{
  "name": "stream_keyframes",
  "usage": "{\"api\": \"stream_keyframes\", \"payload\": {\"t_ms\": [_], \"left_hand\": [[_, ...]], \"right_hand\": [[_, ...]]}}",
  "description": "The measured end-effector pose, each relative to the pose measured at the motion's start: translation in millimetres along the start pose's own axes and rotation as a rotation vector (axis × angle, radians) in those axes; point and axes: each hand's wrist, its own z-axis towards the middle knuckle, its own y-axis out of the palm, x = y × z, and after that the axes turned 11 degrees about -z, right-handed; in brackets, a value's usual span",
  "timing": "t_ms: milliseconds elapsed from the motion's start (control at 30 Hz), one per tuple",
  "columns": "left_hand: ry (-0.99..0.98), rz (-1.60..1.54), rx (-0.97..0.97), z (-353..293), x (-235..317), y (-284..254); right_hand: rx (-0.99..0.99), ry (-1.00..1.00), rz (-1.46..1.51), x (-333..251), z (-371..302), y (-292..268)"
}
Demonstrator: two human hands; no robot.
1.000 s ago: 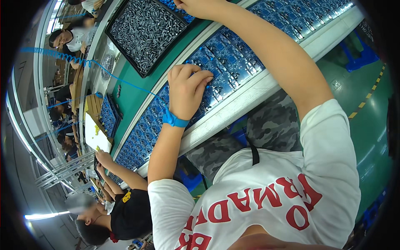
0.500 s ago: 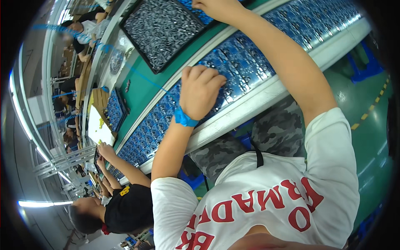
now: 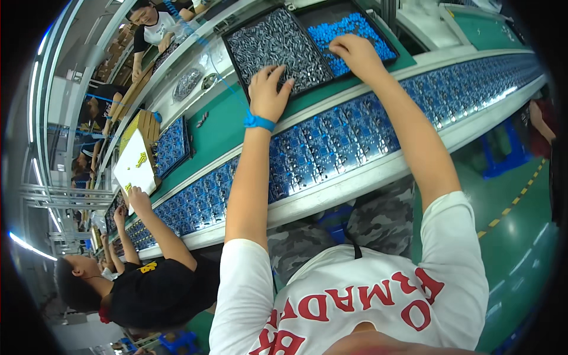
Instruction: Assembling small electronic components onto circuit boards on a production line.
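Observation:
My left hand [image 3: 270, 94], with a blue band [image 3: 259, 122] at its wrist, reaches over the near edge of a black tray of small dark cylindrical components [image 3: 269, 44]. Its thumb stands apart from its fingers, and nothing shows between them. My right hand [image 3: 359, 56] is at the adjoining tray of small bright blue components [image 3: 340, 29]. Its fingers are drawn together among the blue pieces; what they hold, if anything, is hidden. Below both hands, blue circuit boards [image 3: 322, 145] fill the conveyor line, several bearing upright parts.
The conveyor's pale rail [image 3: 331, 188] runs along my side. To the left are a stack of blue boards [image 3: 171, 148] and a white sheet [image 3: 135, 168] with yellow parts. A co-worker in black [image 3: 160, 290] works at my left; another person [image 3: 157, 26] sits across.
My left hand has moved from above the boards to the dark components. My right hand now shows fully at the blue components, and the view has shifted so both trays show more.

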Motion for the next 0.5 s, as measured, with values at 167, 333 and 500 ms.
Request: {"api": "stream_keyframes", "payload": {"t_ms": [167,333,500], "left_hand": [[-0.115,-0.114,-0.026,-6,6,4],[-0.151,-0.155,-0.019,-7,2,-2],[-0.181,-0.164,-0.008,-8,5,2]], "right_hand": [[0.028,-0.049,-0.032,5,-5,-2],[-0.079,0.202,0.15,-3,1,-13],[-0.023,0.237,0.343,-2,-4,-41]]}}
